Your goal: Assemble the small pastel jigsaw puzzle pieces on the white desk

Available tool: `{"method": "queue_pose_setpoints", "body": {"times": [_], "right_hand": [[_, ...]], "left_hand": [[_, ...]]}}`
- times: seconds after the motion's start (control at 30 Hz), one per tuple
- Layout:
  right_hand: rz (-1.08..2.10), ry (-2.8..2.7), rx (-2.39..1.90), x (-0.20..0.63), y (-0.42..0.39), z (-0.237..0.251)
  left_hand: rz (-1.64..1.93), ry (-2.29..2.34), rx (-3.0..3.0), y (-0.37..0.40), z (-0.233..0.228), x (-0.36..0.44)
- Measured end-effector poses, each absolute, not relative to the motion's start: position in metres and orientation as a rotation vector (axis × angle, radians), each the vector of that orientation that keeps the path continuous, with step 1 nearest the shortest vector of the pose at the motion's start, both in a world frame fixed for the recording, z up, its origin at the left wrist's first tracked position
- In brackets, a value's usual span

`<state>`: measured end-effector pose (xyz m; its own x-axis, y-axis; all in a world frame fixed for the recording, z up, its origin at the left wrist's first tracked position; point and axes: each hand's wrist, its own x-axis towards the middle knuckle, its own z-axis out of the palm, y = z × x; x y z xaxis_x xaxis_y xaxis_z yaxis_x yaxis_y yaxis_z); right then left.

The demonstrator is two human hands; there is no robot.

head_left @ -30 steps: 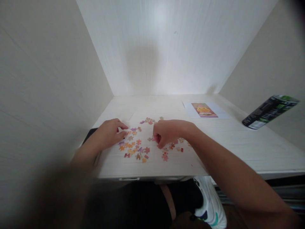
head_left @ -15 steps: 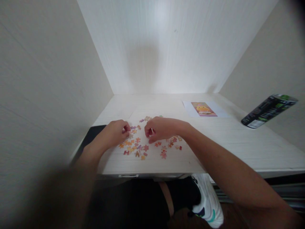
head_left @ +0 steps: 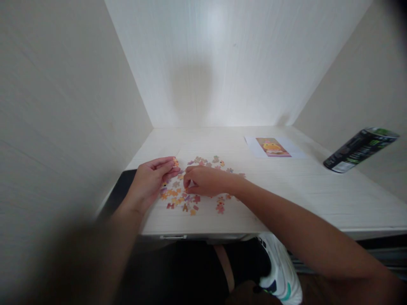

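- Head view: my left hand (head_left: 149,182) lies at the left edge of a scatter of small puzzle pieces (head_left: 182,199) on the pale desk (head_left: 318,190).
- Its fingers are stretched out side by side and closed lightly on an orange piece (head_left: 175,161) at their tips; the grip itself is too small to read surely.
- My right hand (head_left: 205,181) lies palm down over the middle of the scatter, fingers curled under, with the fingertips pressing down among the pieces just beside my left hand.
- Whether the right hand pinches a piece I cannot tell; its fingertips are folded beneath it.
- The two hands are near each other, almost touching at the fingertips.
- The pieces are orange, pink and purple. They lie loose and flat near the front edge of the desk, some showing beyond my right hand and some in front of both hands.
- A printed picture (head_left: 272,147) on a white sheet lies flat further back on the right, well apart from the pieces.
- A dark can (head_left: 361,149) with green marks shows at the far right of the desk.
- Below the desk edge a white shoe (head_left: 282,271) shows.
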<state>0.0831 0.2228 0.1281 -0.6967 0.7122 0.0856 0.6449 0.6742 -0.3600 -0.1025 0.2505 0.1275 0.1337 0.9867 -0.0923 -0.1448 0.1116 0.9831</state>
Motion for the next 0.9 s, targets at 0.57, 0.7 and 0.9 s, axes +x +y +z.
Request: {"method": "queue_pose_setpoints", "body": {"times": [0.57,0.7,0.9], "right_hand": [[0.84,-2.617,-1.105,0.09,0.226,0.127],[0.851,-2.611,-1.083,0.093,0.228,0.127],[0.759,-2.436,-1.149,0.109,0.24,0.13]], "left_hand": [[1.126,0.931,0.864,0.248,0.113,-0.092],[1.171,0.919,0.868,0.248,0.112,-0.091],[1.157,0.928,0.996,0.244,0.11,-0.09]]}}
